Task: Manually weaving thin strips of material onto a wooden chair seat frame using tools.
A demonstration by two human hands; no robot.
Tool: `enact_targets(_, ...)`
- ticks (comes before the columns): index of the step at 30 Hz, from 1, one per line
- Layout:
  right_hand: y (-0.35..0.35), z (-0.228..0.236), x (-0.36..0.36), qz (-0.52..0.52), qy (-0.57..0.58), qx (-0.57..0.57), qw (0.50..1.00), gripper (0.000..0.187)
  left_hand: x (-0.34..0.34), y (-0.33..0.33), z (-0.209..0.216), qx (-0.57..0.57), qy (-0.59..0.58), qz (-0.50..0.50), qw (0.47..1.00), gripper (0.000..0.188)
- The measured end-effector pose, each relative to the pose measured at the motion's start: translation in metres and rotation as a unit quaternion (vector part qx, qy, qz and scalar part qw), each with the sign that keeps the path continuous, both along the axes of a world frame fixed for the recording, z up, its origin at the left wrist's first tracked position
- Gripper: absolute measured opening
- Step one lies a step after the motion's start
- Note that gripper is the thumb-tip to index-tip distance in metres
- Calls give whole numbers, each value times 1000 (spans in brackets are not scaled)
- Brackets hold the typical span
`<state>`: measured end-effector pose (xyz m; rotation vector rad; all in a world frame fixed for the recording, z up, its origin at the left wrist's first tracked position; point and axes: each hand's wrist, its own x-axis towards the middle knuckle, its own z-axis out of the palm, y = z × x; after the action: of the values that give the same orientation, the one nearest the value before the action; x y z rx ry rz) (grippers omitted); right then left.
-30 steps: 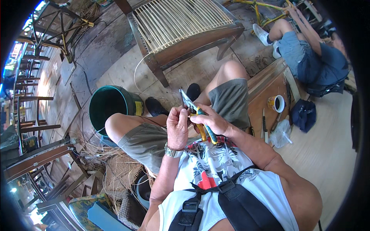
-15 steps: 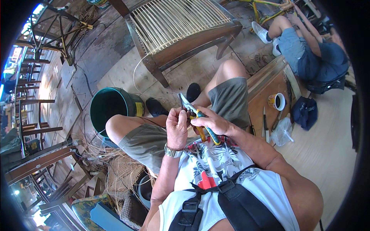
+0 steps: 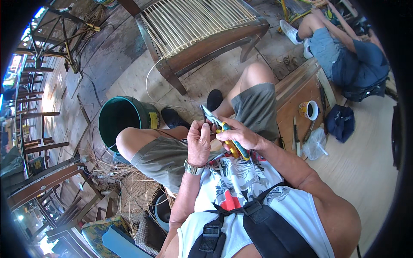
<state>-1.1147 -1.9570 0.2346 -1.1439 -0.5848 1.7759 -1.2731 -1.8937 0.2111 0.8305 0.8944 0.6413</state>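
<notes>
**Shears held over my lap, cane strand pinched beside them**

At the centre of the frame, above my lap, my right hand (image 3: pixel 241 136) is wrapped closed around the yellow and teal handles of a pair of shears (image 3: pixel 221 129). The metal blades point toward the upper left, away from my body, which seems the safe way to hold them. Just to the left, touching the tool near the blades, my left hand (image 3: pixel 199 144) is curled tight, fingertips pinching what looks like a thin strand of cane (image 3: pixel 148 81); the exact grip is too small to make out. A wristwatch (image 3: pixel 192 168) sits on that wrist. Both hands are held close together, probably so the strand meets the blades.

I am seated, knees apart in grey shorts. To the left of my left knee stands a dark green bucket (image 3: pixel 124 124), close enough to reach. Below it, at the lower left, loose cane and a woven mat (image 3: pixel 135 193) lie on the floor.

To the right, a low wooden worktop (image 3: pixel 297 92) carries a white cup (image 3: pixel 309 110), some slim hand tools and a clear plastic bag (image 3: pixel 315 144), all within arm's reach.

Further off, at the upper centre, a wooden chair frame with a slatted cane seat (image 3: pixel 198 19) lies tilted on the floor. At the upper right, another person (image 3: pixel 344 56) sits on the floor.
</notes>
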Motion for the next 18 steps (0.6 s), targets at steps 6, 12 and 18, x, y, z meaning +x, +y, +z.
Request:
enact_targets(6, 6, -8, -6, -74, -40, -51, 995, 21, -1, 1, -13, -38, -49, 0, 998, 15)
enact_targets(12, 1, -9, 40, -76, 99, -31, 992, 33, -17, 15, -3, -34, -52, 10, 998, 16)
enact_targets(18, 3, 4, 76, 46, -29, -13, 998, 39, -25, 28, 10, -27, -54, -45, 997, 14)
